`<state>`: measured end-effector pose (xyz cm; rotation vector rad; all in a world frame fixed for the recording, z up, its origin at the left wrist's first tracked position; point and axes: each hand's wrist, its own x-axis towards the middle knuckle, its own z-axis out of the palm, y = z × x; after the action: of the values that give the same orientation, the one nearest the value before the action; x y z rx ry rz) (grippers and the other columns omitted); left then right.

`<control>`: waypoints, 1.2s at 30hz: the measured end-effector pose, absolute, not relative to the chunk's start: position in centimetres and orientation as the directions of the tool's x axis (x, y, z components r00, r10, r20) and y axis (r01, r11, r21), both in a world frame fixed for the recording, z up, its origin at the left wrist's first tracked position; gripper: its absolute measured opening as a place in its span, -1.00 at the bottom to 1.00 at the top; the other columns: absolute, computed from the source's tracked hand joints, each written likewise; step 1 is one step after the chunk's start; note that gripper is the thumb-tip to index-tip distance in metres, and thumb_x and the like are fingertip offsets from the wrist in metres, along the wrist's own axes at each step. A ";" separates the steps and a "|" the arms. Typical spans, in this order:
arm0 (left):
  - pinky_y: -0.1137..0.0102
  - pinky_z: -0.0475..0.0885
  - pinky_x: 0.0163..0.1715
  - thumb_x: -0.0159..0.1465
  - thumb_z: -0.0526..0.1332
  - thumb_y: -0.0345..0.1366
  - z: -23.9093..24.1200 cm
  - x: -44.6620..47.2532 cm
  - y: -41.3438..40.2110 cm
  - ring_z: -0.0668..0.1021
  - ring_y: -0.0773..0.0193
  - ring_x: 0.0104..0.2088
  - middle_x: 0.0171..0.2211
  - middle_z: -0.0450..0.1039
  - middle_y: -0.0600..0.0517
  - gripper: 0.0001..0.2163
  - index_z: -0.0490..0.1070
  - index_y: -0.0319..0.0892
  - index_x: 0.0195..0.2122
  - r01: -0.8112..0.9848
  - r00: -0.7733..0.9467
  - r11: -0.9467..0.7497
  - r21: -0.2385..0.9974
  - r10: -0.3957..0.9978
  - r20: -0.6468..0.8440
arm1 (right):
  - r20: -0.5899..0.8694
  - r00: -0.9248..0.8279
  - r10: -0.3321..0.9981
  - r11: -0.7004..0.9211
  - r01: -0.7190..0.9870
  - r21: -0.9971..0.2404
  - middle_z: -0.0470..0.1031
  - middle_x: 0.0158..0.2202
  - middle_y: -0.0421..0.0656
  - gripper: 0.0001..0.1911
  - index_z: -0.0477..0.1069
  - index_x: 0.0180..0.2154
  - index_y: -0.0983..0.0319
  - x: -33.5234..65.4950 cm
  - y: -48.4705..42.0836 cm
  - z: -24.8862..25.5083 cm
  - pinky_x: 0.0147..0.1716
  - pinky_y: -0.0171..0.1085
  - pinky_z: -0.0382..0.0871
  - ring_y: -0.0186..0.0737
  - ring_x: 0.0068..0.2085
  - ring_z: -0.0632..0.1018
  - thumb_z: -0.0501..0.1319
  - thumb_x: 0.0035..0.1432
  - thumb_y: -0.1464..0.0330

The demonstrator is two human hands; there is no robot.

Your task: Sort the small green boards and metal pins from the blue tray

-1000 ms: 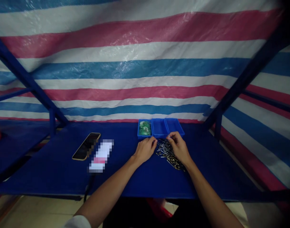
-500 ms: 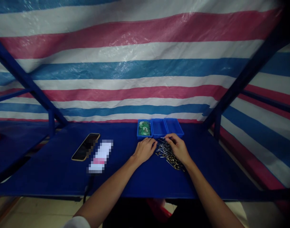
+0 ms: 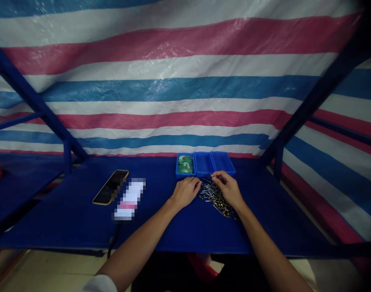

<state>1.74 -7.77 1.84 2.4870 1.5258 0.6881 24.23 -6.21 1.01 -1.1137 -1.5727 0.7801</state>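
A loose pile of thin silvery metal pins (image 3: 208, 190), with many brass-coloured ends toward its near side, lies on the blue table. Over its right edge is my right hand (image 3: 230, 190), thumb and forefinger pinched together at the far end of the heap. A small bright tip of a metal pin shows at those fingertips; most of it is hidden. On the left of the pile my left hand (image 3: 185, 192) rests on the tabletop, fingers loosely bent and thumb apart, with nothing visible in it.
Behind the hands stand three blue trays; the left tray (image 3: 185, 176) holds green packets (image 3: 185, 164). A phone (image 3: 111, 187) and a blurred-out bright screen (image 3: 129, 199) lie on the table (image 3: 161, 170) at left. Striped sheeting (image 3: 173, 89) hangs behind, between blue frame bars (image 3: 307, 101).
My right fingertips have shifted very slightly at the far end of the pile, and less of the metal pin shows there. My left hand stays in place.
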 end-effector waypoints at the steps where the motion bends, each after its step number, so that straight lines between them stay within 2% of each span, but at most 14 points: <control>1: 0.39 0.50 -0.17 0.57 0.03 -0.16 1.8 1.7 -7.8 0.64 0.18 -0.13 -0.16 0.62 -0.01 -0.72 0.53 -0.08 -0.06 0.807 0.380 -0.474 0.353 0.874 0.303 | 0.359 -0.058 0.931 0.361 0.272 -0.892 0.60 -0.21 -0.12 -0.69 0.56 -0.17 0.15 24.3 -6.2 0.9 -0.14 -0.15 0.44 -0.08 -0.21 0.56 0.32 0.29 0.04; 10: 0.40 0.51 -0.17 0.57 0.03 -0.14 1.6 1.7 -7.7 0.67 0.17 -0.12 -0.11 0.64 0.00 -0.73 0.51 -0.04 -0.01 0.814 0.369 -0.458 0.358 0.883 0.292 | 0.382 -0.046 0.923 0.381 0.245 -0.891 0.52 -0.29 -0.15 -0.70 0.55 -0.29 0.14 24.4 -5.9 0.3 -0.25 -0.19 0.41 -0.14 -0.29 0.51 0.44 0.19 0.06; 14: 0.39 0.52 -0.15 0.57 0.04 -0.15 1.5 1.6 -7.6 0.68 0.17 -0.10 -0.08 0.65 0.01 -0.74 0.51 -0.03 0.04 0.818 0.369 -0.453 0.355 0.886 0.280 | 0.388 -0.057 0.920 0.388 0.271 -0.881 0.60 -0.21 -0.12 -0.72 0.62 -0.22 0.14 24.3 -6.1 0.8 -0.17 -0.15 0.42 -0.11 -0.25 0.55 0.37 0.26 0.06; 17: 0.37 0.54 -0.14 0.56 0.06 -0.14 1.5 1.6 -7.5 0.68 0.15 -0.10 -0.05 0.64 0.01 -0.74 0.49 -0.02 0.10 0.820 0.370 -0.448 0.355 0.890 0.266 | 0.372 -0.017 0.928 0.365 0.238 -0.900 0.62 -0.17 -0.10 -0.70 0.59 -0.11 0.13 24.3 -6.1 1.0 -0.12 -0.13 0.44 -0.07 -0.17 0.59 0.34 0.30 0.06; 19: 0.36 0.55 -0.13 0.56 0.07 -0.14 1.5 1.6 -7.5 0.68 0.15 -0.09 -0.04 0.64 0.00 -0.73 0.48 -0.02 0.13 0.822 0.372 -0.445 0.355 0.892 0.257 | 0.360 0.059 0.931 0.344 0.184 -0.921 0.61 -0.20 -0.11 -0.65 0.51 -0.05 0.14 24.4 -6.0 0.9 -0.19 -0.17 0.45 -0.10 -0.22 0.58 0.37 0.27 0.06; 22: 0.36 0.56 -0.11 0.56 0.07 -0.13 1.5 1.7 -7.6 0.68 0.14 -0.08 -0.03 0.64 -0.01 -0.72 0.47 -0.02 0.15 0.829 0.377 -0.441 0.345 0.895 0.238 | 0.369 0.157 0.916 0.348 0.146 -0.926 0.59 -0.21 -0.11 -0.63 0.45 -0.09 0.14 24.7 -5.7 0.8 -0.31 -0.22 0.44 -0.13 -0.29 0.55 0.36 0.26 0.04; 25: 0.35 0.56 -0.10 0.56 0.05 -0.12 1.6 1.7 -7.6 0.68 0.14 -0.07 -0.02 0.63 0.00 -0.71 0.47 -0.02 0.16 0.837 0.376 -0.432 0.336 0.900 0.219 | 0.383 0.197 0.903 0.342 0.211 -0.916 0.62 -0.16 -0.08 -0.64 0.54 -0.11 0.17 25.3 -5.5 0.6 -0.33 -0.22 0.42 -0.16 -0.33 0.53 0.29 0.32 0.02; 28: 0.35 0.56 -0.08 0.57 0.04 -0.12 1.7 1.8 -7.7 0.68 0.14 -0.06 -0.01 0.63 0.00 -0.70 0.45 -0.01 0.18 0.837 0.381 -0.432 0.335 0.901 0.209 | 0.395 0.223 0.891 0.330 0.281 -0.901 0.64 -0.09 -0.07 -0.63 0.61 -0.06 0.18 25.7 -5.3 0.3 -0.26 -0.18 0.44 -0.17 -0.34 0.53 0.24 0.37 0.06; 32: 0.34 0.56 -0.06 0.57 0.04 -0.12 1.6 1.7 -7.6 0.67 0.14 -0.04 0.00 0.62 0.00 -0.71 0.45 0.00 0.18 0.834 0.383 -0.435 0.338 0.899 0.211 | 0.454 0.223 0.863 0.352 0.379 -0.856 0.63 0.02 -0.03 -0.64 0.61 0.03 0.18 25.9 -5.3 0.1 -0.11 -0.11 0.46 -0.10 -0.21 0.57 0.21 0.39 0.13; 36: 0.34 0.56 -0.07 0.57 0.05 -0.11 1.4 1.7 -7.6 0.67 0.13 -0.04 0.00 0.62 0.01 -0.70 0.44 0.00 0.18 0.834 0.381 -0.434 0.340 0.899 0.214 | 0.491 0.193 0.850 0.364 0.459 -0.811 0.58 0.08 -0.01 -0.61 0.56 0.14 0.18 25.8 -5.5 0.2 -0.10 -0.09 0.48 -0.10 -0.20 0.57 0.17 0.42 0.17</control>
<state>1.69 -7.58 1.41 2.4595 1.5612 0.5523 25.80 -5.52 0.18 -1.2654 -1.4411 0.4149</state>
